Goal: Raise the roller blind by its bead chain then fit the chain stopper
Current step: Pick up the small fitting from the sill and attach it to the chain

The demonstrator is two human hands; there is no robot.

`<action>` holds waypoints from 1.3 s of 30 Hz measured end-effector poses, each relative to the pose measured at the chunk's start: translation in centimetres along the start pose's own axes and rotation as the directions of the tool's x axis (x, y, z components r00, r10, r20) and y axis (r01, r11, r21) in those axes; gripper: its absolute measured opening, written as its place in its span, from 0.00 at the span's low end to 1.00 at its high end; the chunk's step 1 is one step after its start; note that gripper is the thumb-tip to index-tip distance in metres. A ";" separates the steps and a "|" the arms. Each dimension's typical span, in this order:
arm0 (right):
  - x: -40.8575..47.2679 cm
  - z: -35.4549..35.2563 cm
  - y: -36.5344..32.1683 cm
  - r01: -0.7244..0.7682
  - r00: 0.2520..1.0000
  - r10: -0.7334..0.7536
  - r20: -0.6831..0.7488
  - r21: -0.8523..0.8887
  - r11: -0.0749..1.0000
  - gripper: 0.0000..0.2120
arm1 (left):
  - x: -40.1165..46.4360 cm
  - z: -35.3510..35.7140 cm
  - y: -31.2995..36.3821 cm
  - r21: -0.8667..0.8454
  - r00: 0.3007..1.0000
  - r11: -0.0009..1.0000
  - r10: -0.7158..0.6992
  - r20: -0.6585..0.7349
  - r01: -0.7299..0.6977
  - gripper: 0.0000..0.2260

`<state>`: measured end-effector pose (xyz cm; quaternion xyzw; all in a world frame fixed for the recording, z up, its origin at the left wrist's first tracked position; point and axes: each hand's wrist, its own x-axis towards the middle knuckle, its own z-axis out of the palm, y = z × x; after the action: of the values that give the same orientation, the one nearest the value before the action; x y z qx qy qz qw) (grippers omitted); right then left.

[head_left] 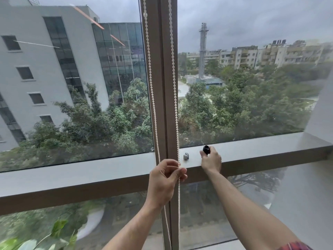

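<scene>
1. The left hand (166, 179) pinches the bead chain (173, 69) in front of the mullion (166, 87); keep it taut.
2. Right of the mullion, a grey stopper piece (185, 156) sits on the sill (261, 147).
3. Further right, the right hand (211, 160) grips a black stopper piece (206, 149); bring it squarely to the chain.

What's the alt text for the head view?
At a window, the left hand pinches the white bead chain hanging along the frame, while the right hand holds a small black piece at the sill. A small grey piece sits on the sill between the hands.
</scene>
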<state>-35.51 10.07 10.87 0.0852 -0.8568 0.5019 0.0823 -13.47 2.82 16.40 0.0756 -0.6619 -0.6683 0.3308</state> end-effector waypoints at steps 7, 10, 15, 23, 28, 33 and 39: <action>-5.6 -1.4 -1.3 0.207 0.974 -0.223 0.045 0.233 0.950 0.11 | -0.4 0.3 -0.4 0.066 0.993 0.993 0.104 -0.051 -0.100 0.10; -8.2 -2.0 -1.5 0.239 0.956 -0.277 0.100 0.288 0.927 0.12 | -0.6 0.3 -0.9 0.155 0.983 0.971 0.182 0.013 -0.181 0.08; -11.2 -2.3 -2.1 0.339 0.915 -0.389 0.102 0.325 0.883 0.09 | -1.1 0.4 -0.8 0.243 0.971 0.940 0.234 0.056 -0.240 0.15; -14.5 -2.8 -2.7 0.413 0.887 -0.458 0.058 0.342 0.844 0.08 | -1.2 -0.7 -0.8 0.413 0.949 0.859 0.310 0.052 -0.303 0.16; -15.3 -3.0 -2.9 0.403 0.879 -0.469 0.084 0.394 0.826 0.13 | -1.7 -1.3 -0.8 0.311 0.973 0.922 0.207 0.102 -0.229 0.20; -16.2 -3.5 -3.2 0.409 0.863 -0.499 0.075 0.474 0.780 0.12 | -2.1 -1.8 -0.2 0.204 0.980 0.962 0.160 0.119 -0.182 0.22; -16.8 -3.2 -3.2 0.407 0.877 -0.480 0.018 0.503 0.763 0.13 | -2.5 -2.1 -0.2 0.112 0.986 0.987 0.098 0.132 -0.114 0.22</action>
<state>-18.24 12.35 11.29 0.3397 -0.6622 0.6584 0.1122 -10.43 2.40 15.12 0.0174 -0.7235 -0.6123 0.3183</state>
